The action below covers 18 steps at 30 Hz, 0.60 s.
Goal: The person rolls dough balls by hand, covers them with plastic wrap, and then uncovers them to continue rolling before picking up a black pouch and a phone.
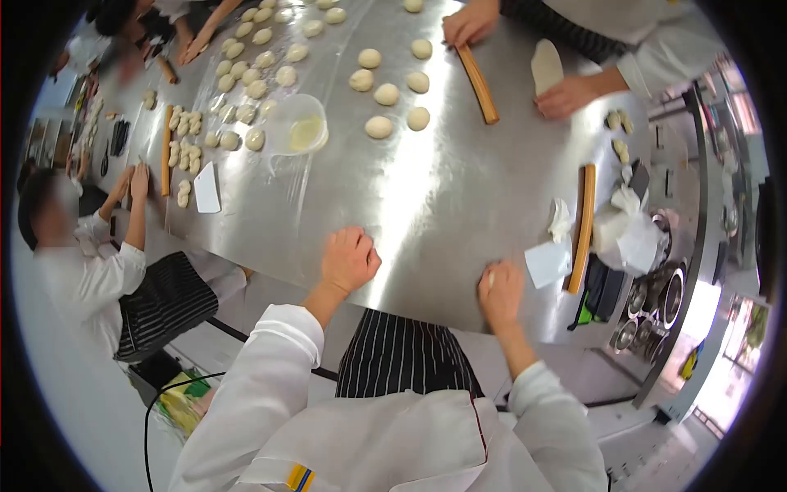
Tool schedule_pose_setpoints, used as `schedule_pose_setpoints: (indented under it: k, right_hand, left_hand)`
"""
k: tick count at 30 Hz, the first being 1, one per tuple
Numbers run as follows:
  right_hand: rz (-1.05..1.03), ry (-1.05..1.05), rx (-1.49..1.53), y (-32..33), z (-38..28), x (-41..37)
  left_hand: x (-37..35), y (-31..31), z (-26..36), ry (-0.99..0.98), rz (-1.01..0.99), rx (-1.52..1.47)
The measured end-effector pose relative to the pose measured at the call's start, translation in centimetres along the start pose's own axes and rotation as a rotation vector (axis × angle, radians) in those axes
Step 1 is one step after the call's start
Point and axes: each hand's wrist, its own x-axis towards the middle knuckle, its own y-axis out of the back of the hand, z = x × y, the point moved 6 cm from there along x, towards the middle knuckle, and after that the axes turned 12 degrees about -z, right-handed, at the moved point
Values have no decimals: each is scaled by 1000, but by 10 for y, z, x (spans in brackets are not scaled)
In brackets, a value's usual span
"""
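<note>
Left hand (351, 257) and right hand (501, 293) on the near side of the steel table (459, 205).
Left hand: fingers curled into a loose fist. Right hand: fingers curled; whether they grip anything cannot be determined. The scraper (549, 263) lies just right of the right hand, with the rolling pin (583, 234) beside it. Farther across, dough balls (386, 94) sit in a group. Beyond, a co-worker's hand (471, 23) grips a second pin (478, 84); their other hand (562, 97) touches a flat dough piece (547, 66).
</note>
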Motion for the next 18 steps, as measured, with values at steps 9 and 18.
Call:
schedule_pose_setpoints:
  k: [9, 18]
  right_hand:
    - [-72, -1, 155, 1, -46, 111]
    - [-97, 262, 48, -21, -119, 102]
  left_hand:
    - [-9, -2, -1, 21, 2, -38]
    - [-1, 11, -3, 20, 12, -36]
